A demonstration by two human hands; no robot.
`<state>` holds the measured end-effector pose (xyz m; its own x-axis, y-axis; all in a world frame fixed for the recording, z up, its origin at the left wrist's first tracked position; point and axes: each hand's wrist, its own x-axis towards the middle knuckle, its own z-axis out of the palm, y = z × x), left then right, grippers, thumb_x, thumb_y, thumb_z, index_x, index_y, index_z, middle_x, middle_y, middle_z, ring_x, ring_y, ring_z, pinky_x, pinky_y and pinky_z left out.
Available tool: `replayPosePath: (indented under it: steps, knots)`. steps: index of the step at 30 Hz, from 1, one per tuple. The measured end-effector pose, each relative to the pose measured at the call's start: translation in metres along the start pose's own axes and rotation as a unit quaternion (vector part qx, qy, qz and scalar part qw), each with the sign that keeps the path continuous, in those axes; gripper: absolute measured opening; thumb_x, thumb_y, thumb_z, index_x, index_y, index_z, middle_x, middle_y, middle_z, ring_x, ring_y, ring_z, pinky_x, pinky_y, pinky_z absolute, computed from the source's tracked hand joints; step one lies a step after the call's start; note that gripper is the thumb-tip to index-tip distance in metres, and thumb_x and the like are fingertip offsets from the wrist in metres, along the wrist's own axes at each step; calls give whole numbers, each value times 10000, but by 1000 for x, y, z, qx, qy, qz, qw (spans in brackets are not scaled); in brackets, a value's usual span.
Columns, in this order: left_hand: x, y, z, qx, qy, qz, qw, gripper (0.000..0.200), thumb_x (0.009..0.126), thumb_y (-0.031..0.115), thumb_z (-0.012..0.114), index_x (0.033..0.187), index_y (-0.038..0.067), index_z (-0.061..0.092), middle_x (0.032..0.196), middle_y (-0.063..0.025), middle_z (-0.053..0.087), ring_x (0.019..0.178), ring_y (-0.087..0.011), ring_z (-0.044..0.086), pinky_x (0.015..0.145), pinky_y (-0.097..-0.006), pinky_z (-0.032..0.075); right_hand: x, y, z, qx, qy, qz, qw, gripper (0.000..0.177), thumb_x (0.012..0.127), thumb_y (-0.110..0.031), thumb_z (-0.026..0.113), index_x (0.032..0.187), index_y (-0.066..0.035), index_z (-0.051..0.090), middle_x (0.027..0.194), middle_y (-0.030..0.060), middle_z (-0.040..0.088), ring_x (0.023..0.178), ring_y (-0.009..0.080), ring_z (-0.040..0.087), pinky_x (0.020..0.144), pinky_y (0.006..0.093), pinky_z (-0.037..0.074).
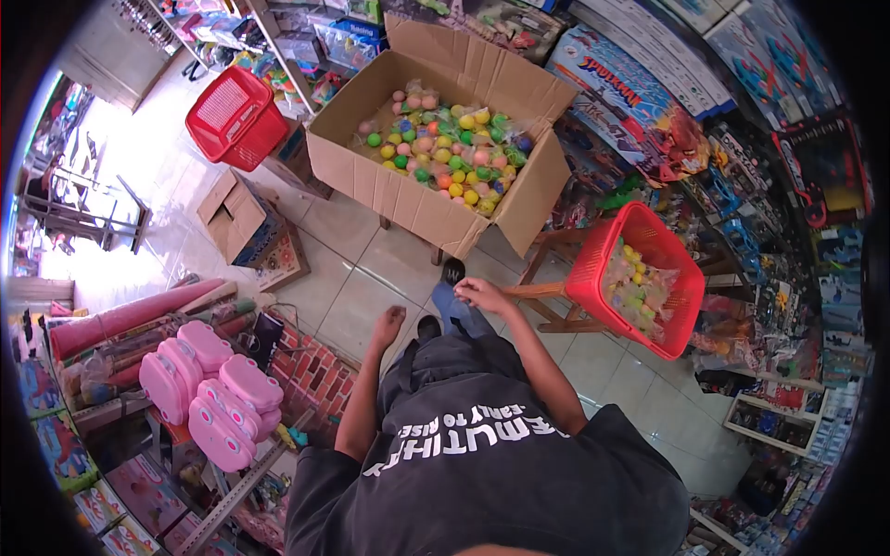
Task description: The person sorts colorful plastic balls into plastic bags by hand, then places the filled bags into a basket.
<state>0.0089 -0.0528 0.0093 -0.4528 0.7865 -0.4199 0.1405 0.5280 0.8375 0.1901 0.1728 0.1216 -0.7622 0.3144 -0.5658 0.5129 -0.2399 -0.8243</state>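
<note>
My left hand (389, 326) hangs low at my side, its fingers curled; whether anything is in it cannot be made out. Farther right, my right hand (476, 293) is raised over my leg with thumb and fingers bent together, and anything between them is too small to name. Ahead of both hands stands a large open cardboard box (371, 181) full of small colourful balls (445, 153), many in clear plastic bags. To the right of my right hand, a red basket (579, 289) on a wooden stool (540, 289) holds more bagged balls (640, 278).
An empty red basket (243, 139) sits at the upper left, above a smaller cardboard box (243, 218). Pink cases (227, 408) and rolled material (139, 320) lie on the left. Packed shelves and a Spider-Man box (621, 83) line the right side.
</note>
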Motion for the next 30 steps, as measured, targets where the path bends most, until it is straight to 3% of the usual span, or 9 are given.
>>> replayPosePath:
  steps: [2,7,10,15,19,21,22,26,30]
  knots:
    - [3,64,-17,-57,52,69,995,233,890,163,491,1026,-14,557,820,-72,610,768,-132,562,690,-272,459,-6,-41,-9,20,-18,13,1000,264,879,-300,528,1008,-72,563,912,14,596,819,105,563,720,258,444]
    - [29,197,-56,-58,130,144,979,182,887,101,490,1015,-9,560,829,-104,621,780,-163,595,711,-277,464,-11,-128,-56,89,-53,-32,994,257,910,-283,488,1039,-67,542,1003,28,575,937,118,560,774,255,441]
    - [62,259,-73,-36,149,202,967,164,884,81,490,1010,5,564,821,-124,623,771,-189,609,704,-291,467,1,-170,-89,126,6,-128,984,230,917,-261,479,1022,-66,539,964,17,572,927,116,556,761,246,431]
    - [124,331,-76,35,106,272,956,150,866,43,497,1001,12,555,830,-136,604,772,-240,604,693,-305,462,61,-181,-138,111,107,-150,977,241,913,-253,493,1054,-59,518,978,29,568,907,115,554,769,244,430]
    - [179,350,-68,64,46,331,940,167,848,46,505,1005,16,553,874,-148,603,798,-271,607,693,-328,467,89,-191,-161,-75,246,-141,956,384,829,-235,586,1114,-7,467,1155,208,513,1006,278,562,831,346,451]
    - [195,354,-61,50,23,303,951,167,845,58,510,1000,19,559,881,-152,605,797,-279,608,690,-337,471,102,-187,-175,-346,343,-112,866,448,810,-227,598,1175,-18,446,1226,224,440,1133,344,468,884,411,421]
    - [201,354,-58,41,13,287,957,165,844,64,517,996,20,562,880,-151,606,793,-285,606,686,-339,472,110,-183,-183,-340,330,-105,874,564,770,-238,623,1245,-26,406,1302,291,324,1154,431,407,927,449,383]
    - [224,346,-47,59,-18,262,963,168,850,95,524,991,16,567,887,-149,608,786,-281,608,683,-340,479,130,-187,-195,-333,313,6,890,723,746,-319,639,1327,-36,317,1355,349,172,1223,452,318,940,442,385]
    - [231,343,-51,63,-80,222,970,223,845,66,489,1051,10,553,932,-154,624,856,-244,615,757,-318,469,140,-190,-201,-320,319,46,891,734,749,-340,638,1322,-19,312,1355,326,194,1211,438,346,913,442,408]
